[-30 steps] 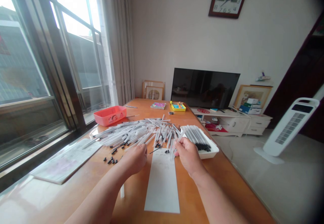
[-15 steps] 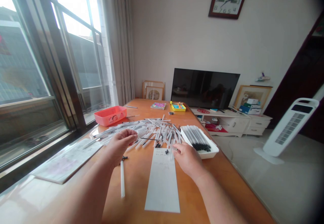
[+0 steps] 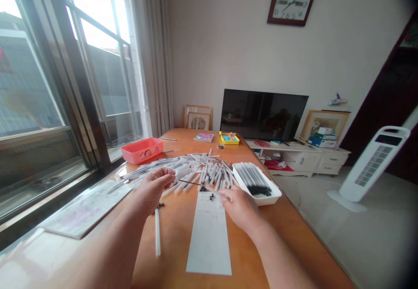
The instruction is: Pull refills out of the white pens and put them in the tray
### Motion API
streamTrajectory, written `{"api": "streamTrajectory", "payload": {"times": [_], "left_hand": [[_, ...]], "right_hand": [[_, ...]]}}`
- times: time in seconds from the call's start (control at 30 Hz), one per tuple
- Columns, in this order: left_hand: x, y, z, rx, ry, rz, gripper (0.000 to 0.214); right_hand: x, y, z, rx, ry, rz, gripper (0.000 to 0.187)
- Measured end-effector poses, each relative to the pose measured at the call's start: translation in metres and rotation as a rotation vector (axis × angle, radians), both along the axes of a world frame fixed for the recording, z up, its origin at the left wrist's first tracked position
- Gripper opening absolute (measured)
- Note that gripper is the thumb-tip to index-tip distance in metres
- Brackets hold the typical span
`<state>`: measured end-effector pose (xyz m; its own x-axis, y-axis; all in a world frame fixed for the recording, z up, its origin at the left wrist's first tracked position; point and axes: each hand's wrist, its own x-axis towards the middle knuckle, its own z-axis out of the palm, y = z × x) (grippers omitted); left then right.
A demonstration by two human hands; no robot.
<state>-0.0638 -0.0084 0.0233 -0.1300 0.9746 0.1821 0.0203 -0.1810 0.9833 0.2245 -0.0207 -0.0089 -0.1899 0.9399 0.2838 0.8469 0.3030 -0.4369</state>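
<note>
Refill [image 3: 191,183] tip, barrel [image 3: 217,192] mouth — too small.

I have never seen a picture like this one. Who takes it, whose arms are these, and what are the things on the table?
A camera worn on a person's head took it, looking forward and down, so the two bare arms are that person's own. No machine is here. The left hand is raised and pinches a thin dark rod, perhaps a pen refill. The right hand touches a white tube at the edge of a pile of such tubes; I cannot tell whether it grips it. On the table also lie a white tray of pens, a pink basket, a paper strip and small black caps.
</note>
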Motion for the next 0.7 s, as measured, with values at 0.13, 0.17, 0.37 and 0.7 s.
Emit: {"api": "streamTrajectory", "payload": {"times": [0.13, 0.17, 0.37, 0.7], "left_hand": [[0.0011, -0.002, 0.0033, -0.014, 0.019, -0.002, 0.017], [0.0016, -0.0027, 0.0044, -0.017, 0.027, -0.012, 0.017], [0.0037, -0.0051, 0.0068, -0.024, 0.07, -0.02, 0.018], [0.0042, -0.0031, 0.0012, -0.002, 0.124, -0.062, 0.018]], "right_hand": [[-0.0013, -0.0005, -0.0012, -0.005, -0.002, 0.011, 0.026], [-0.0014, -0.0007, -0.0014, -0.004, -0.001, 0.013, 0.026], [-0.0019, -0.0015, -0.0025, -0.017, 0.022, 0.046, 0.027], [-0.0066, -0.0061, 0.0029, -0.022, 0.03, 0.095, 0.028]]}}
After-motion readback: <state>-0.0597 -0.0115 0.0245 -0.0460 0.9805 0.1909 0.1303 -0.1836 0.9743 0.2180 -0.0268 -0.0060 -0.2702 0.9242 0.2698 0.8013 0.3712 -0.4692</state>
